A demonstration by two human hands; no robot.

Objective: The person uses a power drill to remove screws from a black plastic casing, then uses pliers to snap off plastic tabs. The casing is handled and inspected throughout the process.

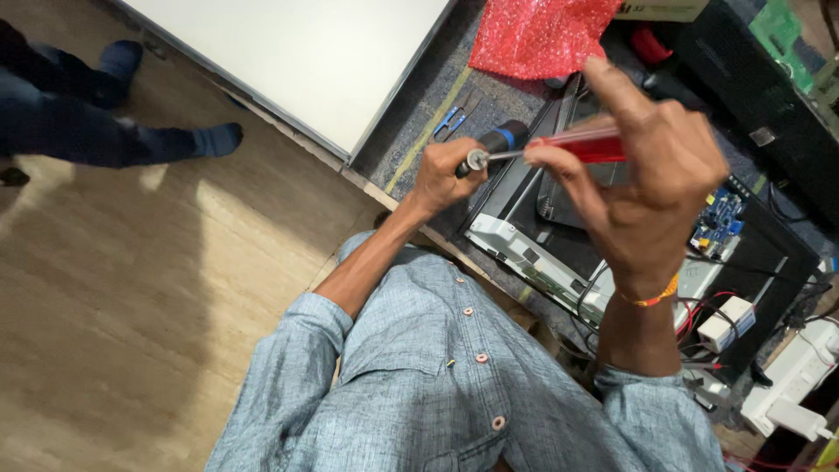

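Screwdriver, red-handled, pinched in right hand fingertips; shaft tip meeting the black-and-blue tool gripped by curled left hand. Likely light, rigid, smooth plastic; best held mid-handle. Beyond the fingers, opened electronics chassis; farther, red bubble wrap.

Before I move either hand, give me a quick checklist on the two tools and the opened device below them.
1. Left hand grips the black and blue handle: ok.
2. Right hand pinches the red-handled screwdriver: ok.
3. Screwdriver shaft meets the metal end of the black handle: appears so, seating cannot tell.
4. Both tools held above the opened device, not touching it: ok.
5. Loose wires at the device's edge, apart from the hands: ok.
6. Blue cutters lie on the mat, out of hand: ok.
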